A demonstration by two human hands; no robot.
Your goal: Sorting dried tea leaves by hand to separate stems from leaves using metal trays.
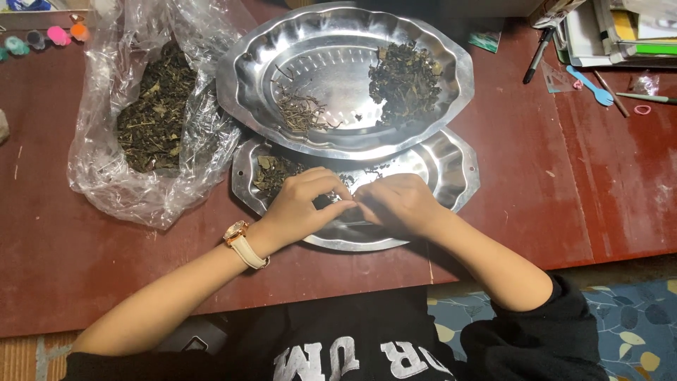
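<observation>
Head view: your left hand and right hand meet fingertip to fingertip over the lower steel tray, near its front rim, both curled shut and pinching a small dark piece of dried leaf between them. This tray lies close to the near edge of the red-brown table; its far part is overlapped by the larger oval steel tray, which holds a heap of dark crumpled leaves and a smaller bunch of thin stems. More loose leaves lie in the lower tray, just left of your hand. An open clear plastic bag of leaves crowds the left side; bare table lies open to the right.
</observation>
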